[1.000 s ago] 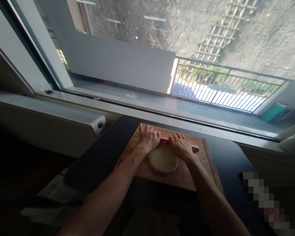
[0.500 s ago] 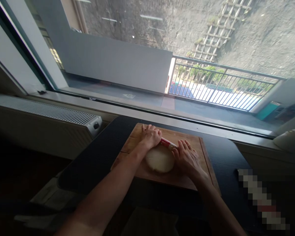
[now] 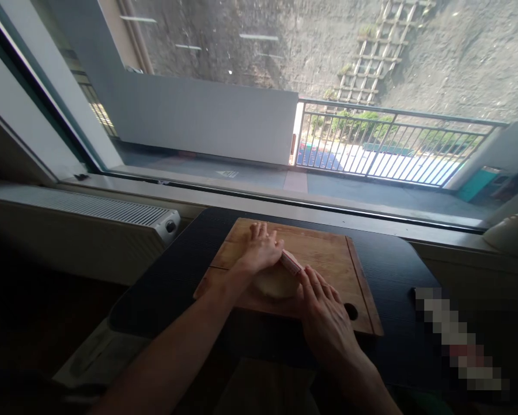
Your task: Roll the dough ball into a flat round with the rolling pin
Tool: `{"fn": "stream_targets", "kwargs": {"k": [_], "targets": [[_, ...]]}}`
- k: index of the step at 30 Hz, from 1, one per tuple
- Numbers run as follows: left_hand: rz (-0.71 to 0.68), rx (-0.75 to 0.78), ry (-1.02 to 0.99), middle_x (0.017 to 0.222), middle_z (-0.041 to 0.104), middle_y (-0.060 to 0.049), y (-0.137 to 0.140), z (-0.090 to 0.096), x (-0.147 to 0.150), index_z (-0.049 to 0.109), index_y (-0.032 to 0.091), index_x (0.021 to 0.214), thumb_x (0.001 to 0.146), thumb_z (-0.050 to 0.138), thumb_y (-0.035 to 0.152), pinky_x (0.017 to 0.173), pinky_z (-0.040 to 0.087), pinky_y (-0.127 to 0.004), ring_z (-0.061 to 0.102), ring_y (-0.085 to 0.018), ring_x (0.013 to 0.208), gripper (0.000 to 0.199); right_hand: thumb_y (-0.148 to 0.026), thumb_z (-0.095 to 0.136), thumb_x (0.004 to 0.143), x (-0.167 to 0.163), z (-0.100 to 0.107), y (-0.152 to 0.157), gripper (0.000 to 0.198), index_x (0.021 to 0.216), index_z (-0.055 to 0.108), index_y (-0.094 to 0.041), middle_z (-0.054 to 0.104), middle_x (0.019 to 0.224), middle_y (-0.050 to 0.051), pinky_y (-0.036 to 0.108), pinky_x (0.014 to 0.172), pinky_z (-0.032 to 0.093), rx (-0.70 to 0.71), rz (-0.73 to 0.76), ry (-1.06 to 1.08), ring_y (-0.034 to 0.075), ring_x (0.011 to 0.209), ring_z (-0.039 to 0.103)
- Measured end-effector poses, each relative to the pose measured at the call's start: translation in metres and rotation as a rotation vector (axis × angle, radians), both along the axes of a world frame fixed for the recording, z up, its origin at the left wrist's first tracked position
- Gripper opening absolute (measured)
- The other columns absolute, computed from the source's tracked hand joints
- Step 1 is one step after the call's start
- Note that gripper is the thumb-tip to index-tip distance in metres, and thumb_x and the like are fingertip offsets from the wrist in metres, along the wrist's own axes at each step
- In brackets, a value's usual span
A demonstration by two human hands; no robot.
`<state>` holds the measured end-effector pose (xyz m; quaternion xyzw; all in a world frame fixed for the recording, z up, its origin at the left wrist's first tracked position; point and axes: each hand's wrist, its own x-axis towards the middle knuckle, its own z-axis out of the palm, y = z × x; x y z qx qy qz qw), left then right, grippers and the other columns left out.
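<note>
A round, flattened piece of dough [image 3: 273,286] lies on a wooden cutting board [image 3: 328,248], partly covered by my hands. Across it slants a rolling pin [image 3: 290,263]; only its middle, with a red and white label, shows between my hands. My left hand [image 3: 262,249] grips the far left end, fingers reaching forward over it. On the near right end is my right hand [image 3: 323,300], pressing down with its fingers long and close together. Both ends of the pin are hidden under my palms.
The board rests on a dark table [image 3: 397,259] beside a window sill [image 3: 345,222]. A white radiator [image 3: 112,213] stands to the left. A pale rounded object [image 3: 509,235] sits at the right, above a blurred-out item [image 3: 457,340]. Beyond the glass is a railing [image 3: 380,144].
The rolling pin has come from the dough's far edge back over the dough, toward me. My right hand has moved nearer, uncovering a dark hole in the board.
</note>
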<state>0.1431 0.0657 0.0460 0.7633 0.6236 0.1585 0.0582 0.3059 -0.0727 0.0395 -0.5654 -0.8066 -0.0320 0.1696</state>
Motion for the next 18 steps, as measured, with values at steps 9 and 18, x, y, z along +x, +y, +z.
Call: {"fn": "stream_targets", "kwargs": {"k": [9, 18], "targets": [[-0.247, -0.082, -0.017, 0.144, 0.033, -0.012, 0.023, 0.003, 0.029, 0.054, 0.018, 0.122, 0.081, 0.041, 0.025, 0.108, 0.016, -0.052, 0.019, -0.029, 0.136, 0.044, -0.029, 0.036, 0.09, 0.067, -0.018, -0.045, 0.054, 0.142, 0.024, -0.023, 0.026, 0.147, 0.007, 0.041, 0.103, 0.039, -0.025, -0.089, 0.277, 0.023, 0.132, 0.03], [-0.192, -0.018, 0.029, 0.135, 0.041, -0.018, 0.02, 0.002, 0.029, 0.051, 0.011, 0.122, 0.087, 0.043, 0.026, 0.102, 0.031, -0.05, 0.031, -0.034, 0.13, 0.039, -0.034, 0.036, 0.091, 0.13, -0.029, -0.076, 0.05, 0.139, 0.026, -0.028, 0.025, 0.147, 0.004, 0.044, 0.103, 0.038, -0.057, -0.258, 0.417, 0.024, 0.132, 0.03]]}}
